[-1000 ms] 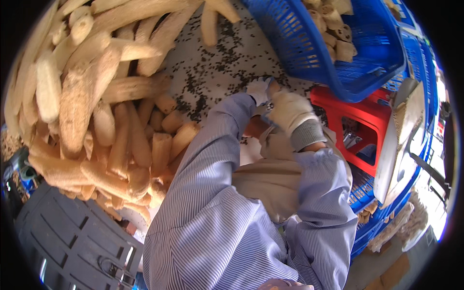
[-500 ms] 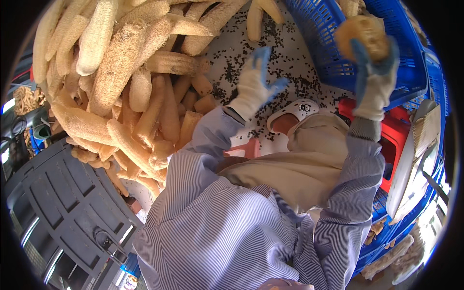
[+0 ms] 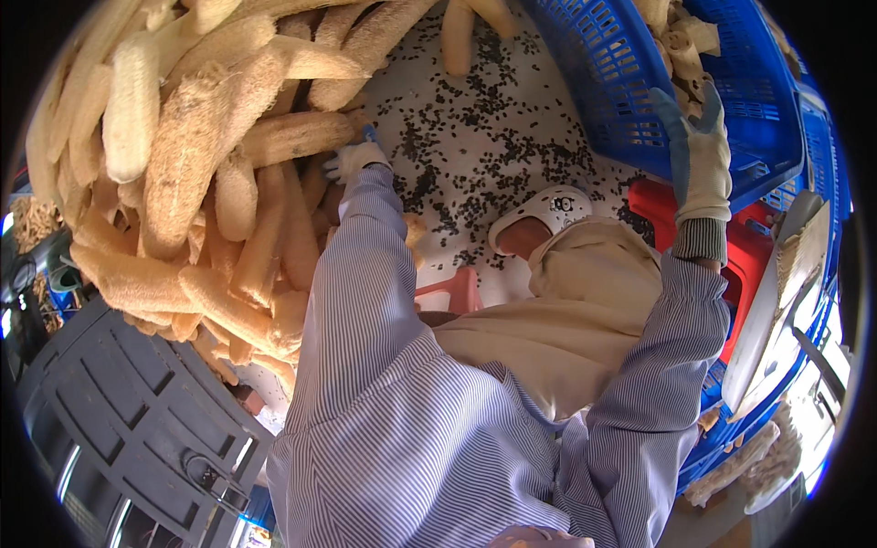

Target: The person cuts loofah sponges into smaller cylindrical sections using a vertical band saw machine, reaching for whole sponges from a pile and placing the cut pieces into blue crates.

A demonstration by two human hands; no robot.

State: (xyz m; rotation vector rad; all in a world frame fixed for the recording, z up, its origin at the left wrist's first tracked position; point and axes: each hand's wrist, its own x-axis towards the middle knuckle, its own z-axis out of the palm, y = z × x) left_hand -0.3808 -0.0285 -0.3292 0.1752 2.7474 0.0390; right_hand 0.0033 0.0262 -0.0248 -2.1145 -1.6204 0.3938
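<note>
My left hand [image 3: 361, 161], in a white and blue work glove, is at the right edge of a heap of dried loofahs [image 3: 196, 151]. Its fingers are curled round a short loofah piece, mostly hidden under the hand, just below the end of a longer loofah [image 3: 300, 137]. My right hand [image 3: 702, 151], gloved alike, is over the near side of a blue plastic crate [image 3: 607, 78]. Its fingers are spread and nothing is in them. Several cut loofah pieces [image 3: 683, 53] lie in the crate beyond its fingertips.
Dark seeds [image 3: 539, 132] are scattered over the pale floor. My white clog [image 3: 553, 208] is between heap and crate. A red plastic stool [image 3: 749, 265] stands by my right forearm, with a pale board [image 3: 776, 306] beside it. A grey panel [image 3: 137, 402] is at the lower left.
My right hand has let go of a loofah piece at the crate and opened. The left hand has moved left from above the seeds to the heap and curled its fingers. The view has shifted slightly.
</note>
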